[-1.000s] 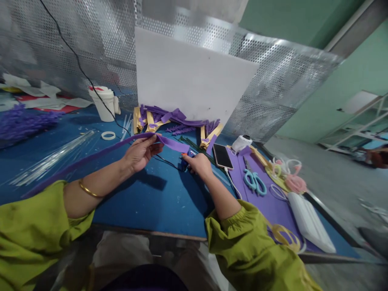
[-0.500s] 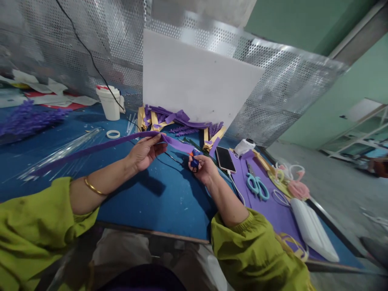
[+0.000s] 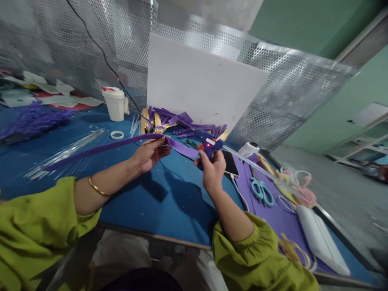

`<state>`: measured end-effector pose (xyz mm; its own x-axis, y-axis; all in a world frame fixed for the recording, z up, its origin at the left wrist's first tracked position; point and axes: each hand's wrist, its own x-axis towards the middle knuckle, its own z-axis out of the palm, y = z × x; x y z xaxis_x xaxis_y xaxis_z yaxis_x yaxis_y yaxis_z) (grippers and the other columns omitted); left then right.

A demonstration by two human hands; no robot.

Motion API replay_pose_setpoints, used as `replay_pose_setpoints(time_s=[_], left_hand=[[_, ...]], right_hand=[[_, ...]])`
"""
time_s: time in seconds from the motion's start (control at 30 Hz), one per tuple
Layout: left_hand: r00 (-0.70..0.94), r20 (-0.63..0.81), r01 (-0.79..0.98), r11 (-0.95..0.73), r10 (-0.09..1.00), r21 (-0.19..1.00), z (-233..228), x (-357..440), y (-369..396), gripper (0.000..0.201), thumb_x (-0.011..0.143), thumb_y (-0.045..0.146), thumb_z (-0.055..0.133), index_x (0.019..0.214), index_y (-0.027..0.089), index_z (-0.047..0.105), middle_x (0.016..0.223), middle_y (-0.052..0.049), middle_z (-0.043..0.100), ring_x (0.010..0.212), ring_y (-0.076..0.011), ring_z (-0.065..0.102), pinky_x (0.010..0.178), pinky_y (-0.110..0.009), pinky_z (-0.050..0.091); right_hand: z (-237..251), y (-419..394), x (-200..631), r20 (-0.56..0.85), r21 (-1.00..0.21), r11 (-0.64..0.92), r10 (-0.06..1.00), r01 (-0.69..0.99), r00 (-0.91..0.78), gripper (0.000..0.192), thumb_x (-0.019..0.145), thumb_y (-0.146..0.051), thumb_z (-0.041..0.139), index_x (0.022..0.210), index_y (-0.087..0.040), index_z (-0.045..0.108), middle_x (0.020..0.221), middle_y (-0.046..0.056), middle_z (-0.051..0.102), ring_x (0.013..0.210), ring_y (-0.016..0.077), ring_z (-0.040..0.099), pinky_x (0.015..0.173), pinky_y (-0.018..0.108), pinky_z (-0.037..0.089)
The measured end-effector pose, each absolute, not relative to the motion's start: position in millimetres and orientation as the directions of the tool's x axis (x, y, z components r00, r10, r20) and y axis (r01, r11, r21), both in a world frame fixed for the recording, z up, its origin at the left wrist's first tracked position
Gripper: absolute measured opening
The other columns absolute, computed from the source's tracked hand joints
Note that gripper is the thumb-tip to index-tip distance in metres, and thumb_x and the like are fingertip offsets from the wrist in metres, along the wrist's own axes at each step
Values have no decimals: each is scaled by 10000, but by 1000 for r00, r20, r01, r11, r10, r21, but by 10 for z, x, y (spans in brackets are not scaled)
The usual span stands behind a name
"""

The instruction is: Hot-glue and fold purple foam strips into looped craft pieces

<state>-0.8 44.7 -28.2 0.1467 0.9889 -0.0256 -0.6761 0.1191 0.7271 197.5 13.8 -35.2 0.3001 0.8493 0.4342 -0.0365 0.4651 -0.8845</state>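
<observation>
A long purple strip (image 3: 112, 145), likely fabric or felt, is pinched in my left hand (image 3: 151, 154), its tail running left over the clear sticks and a short end reaching right. My right hand (image 3: 212, 167) is wrapped round the grip of a blue glue gun (image 3: 209, 142) with a lit red light. A long clear glue stick (image 3: 251, 163) juts from the gun's back, toward the right. The gun is above the table, close to the strip's right end; I cannot tell whether they touch.
Behind my hands lie purple and yellow ribbon pieces (image 3: 178, 118). A white lidded bin (image 3: 114, 105), a tape roll (image 3: 117, 135) and clear sticks (image 3: 72, 151) are on the left. Right of my hand are a phone (image 3: 230, 165), blue-handled scissors (image 3: 261, 190) and a white pack (image 3: 323, 238).
My right hand has raised and turned the glue gun, so its body and the glue stick now show. The left hand still pinches the strip. The view has shifted slightly.
</observation>
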Motion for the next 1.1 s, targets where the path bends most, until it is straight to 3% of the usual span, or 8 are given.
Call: replay_pose_setpoints(time_s=[0.13, 0.2, 0.33, 0.5, 0.7, 0.93, 1.1], left_hand=[[167, -6, -662, 117, 986, 740, -312, -22, 473, 19, 854, 132, 712, 851, 129, 730, 742, -31, 731, 625, -129, 693, 609, -237, 587], [168, 11, -653, 103, 986, 750, -324, -33, 489, 33, 859, 149, 709, 865, 143, 741, 744, -29, 735, 644, -130, 695, 619, -233, 584], [118, 14, -634, 64, 993, 770, -322, -48, 511, 81, 872, 146, 682, 855, 165, 759, 745, -31, 738, 655, -134, 693, 650, -244, 575], [52, -26, -618, 53, 998, 784, -298, -42, 510, 70, 836, 125, 716, 784, 159, 749, 746, -41, 742, 688, -152, 712, 733, -281, 577], [51, -51, -635, 72, 997, 769, -202, -8, 417, 98, 722, 105, 817, 713, 147, 728, 734, -33, 743, 724, -164, 718, 798, -308, 583], [76, -25, -623, 67, 997, 779, -130, 9, 349, 118, 689, 91, 829, 679, 151, 729, 742, -31, 753, 738, -165, 713, 776, -281, 588], [123, 76, -617, 16, 990, 786, -275, -16, 441, 115, 688, 164, 853, 754, 155, 759, 829, -45, 769, 778, -171, 720, 814, -297, 585]], right_hand=[[-279, 57, 1992, 370, -904, 411, 891, -119, 264, 291, 791, -418, 731, 946, -183, 655, 840, 1, 698, 464, 58, 497, 443, 221, 391], [-219, 2, 2003, 384, -907, 409, 900, -99, 204, 298, 823, -440, 690, 985, -191, 668, 856, 8, 696, 497, 69, 524, 481, 229, 429], [-119, -123, 2029, 489, -871, 482, 866, 93, 101, 235, 859, -412, 649, 1001, -224, 658, 967, 36, 718, 629, 126, 626, 624, 281, 522], [-157, -195, 2070, 571, -787, 530, 819, 316, 50, 222, 915, -431, 572, 948, -230, 660, 816, 27, 680, 609, 149, 579, 650, 308, 496], [-218, -192, 2050, 532, -675, 513, 837, 531, -133, 234, 881, -440, 628, 964, -223, 654, 807, 17, 668, 692, 169, 598, 683, 286, 467], [-255, -168, 2018, 532, -612, 512, 830, 602, -165, 226, 877, -450, 623, 949, -236, 632, 894, 22, 708, 759, 184, 636, 713, 281, 460], [-272, -175, 2008, 529, -560, 503, 828, 658, -183, 165, 883, -395, 610, 958, -248, 622, 898, 16, 706, 763, 187, 643, 719, 278, 455]])
